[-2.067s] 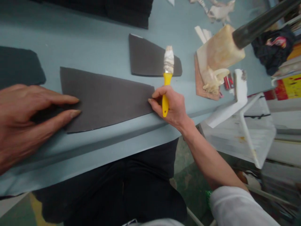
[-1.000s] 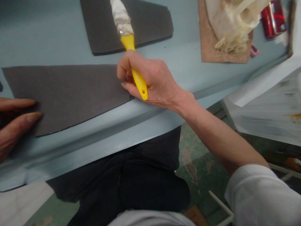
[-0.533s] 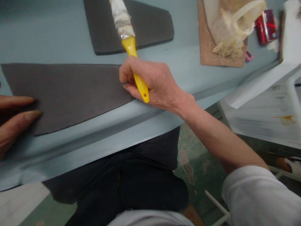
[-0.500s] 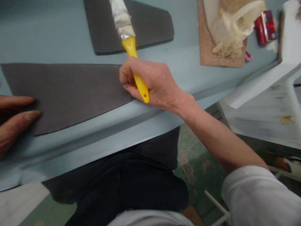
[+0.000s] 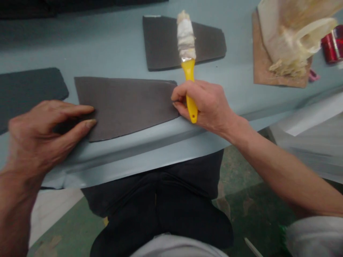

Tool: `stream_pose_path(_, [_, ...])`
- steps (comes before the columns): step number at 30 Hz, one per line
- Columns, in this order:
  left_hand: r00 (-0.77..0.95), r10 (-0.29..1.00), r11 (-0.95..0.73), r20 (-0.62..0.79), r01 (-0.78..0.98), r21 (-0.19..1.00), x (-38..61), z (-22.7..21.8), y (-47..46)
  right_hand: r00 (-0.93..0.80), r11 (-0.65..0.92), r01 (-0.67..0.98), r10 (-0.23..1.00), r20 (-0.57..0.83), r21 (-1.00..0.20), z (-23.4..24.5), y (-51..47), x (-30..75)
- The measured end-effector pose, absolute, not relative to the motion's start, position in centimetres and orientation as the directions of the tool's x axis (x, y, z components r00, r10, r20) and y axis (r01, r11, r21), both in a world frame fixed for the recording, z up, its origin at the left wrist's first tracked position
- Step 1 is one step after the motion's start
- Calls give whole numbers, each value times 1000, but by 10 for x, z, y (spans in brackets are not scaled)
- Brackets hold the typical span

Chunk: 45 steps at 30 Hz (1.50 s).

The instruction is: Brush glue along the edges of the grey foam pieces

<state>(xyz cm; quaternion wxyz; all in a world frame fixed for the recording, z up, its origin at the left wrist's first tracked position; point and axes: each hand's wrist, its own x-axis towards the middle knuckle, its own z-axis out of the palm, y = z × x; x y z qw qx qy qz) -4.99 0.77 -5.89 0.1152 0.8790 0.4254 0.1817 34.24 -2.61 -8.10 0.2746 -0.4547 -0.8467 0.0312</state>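
Observation:
A long dark grey sheet (image 5: 125, 105) lies flat near the front edge of the pale blue table (image 5: 107, 46). My left hand (image 5: 43, 132) rests on its left end, with the fingers stretched over the sheet. My right hand (image 5: 206, 105) is closed round the yellow handle of a brush (image 5: 187, 60) at the sheet's right end; the brush's whitish, glue-caked head points away from me. The fingertips of that hand touch the sheet's right edge.
A second dark sheet (image 5: 163, 43) lies further back under the brush head. Another dark piece (image 5: 29, 89) is at the left. A brown board (image 5: 261, 67) bearing a glue-coated container (image 5: 292, 32) stands at the right, with a red can (image 5: 331, 48) beside it.
The view has swung left, so my whole left hand and the dark piece at the left now show. Both hands stay at the ends of the long sheet; the brush remains in my right hand.

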Motion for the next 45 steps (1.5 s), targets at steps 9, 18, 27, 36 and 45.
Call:
stream_pose_path(9, [555, 800, -598, 228, 701, 390, -39, -56, 5, -400, 566, 754, 798, 450, -334, -83, -27, 342])
stream_pose_path(18, [573, 749, -661, 332, 680, 318, -39, -63, 4, -432, 605, 752, 752, 498, -260, -79, -30, 338])
stream_pose_path(27, [530, 794, -608, 298, 708, 359, -35, -62, 0, -403, 596, 759, 746, 531, -262, -84, -28, 336])
stream_pose_path(36, [471, 824, -557, 316, 775, 298, -23, -41, -15, -413, 568, 789, 773, 483, -235, -83, -29, 335])
stream_pose_path(45, [846, 497, -866, 191, 470, 173, 54, -64, -29, -448, 589, 770, 772, 451, -245, -83, -26, 335])
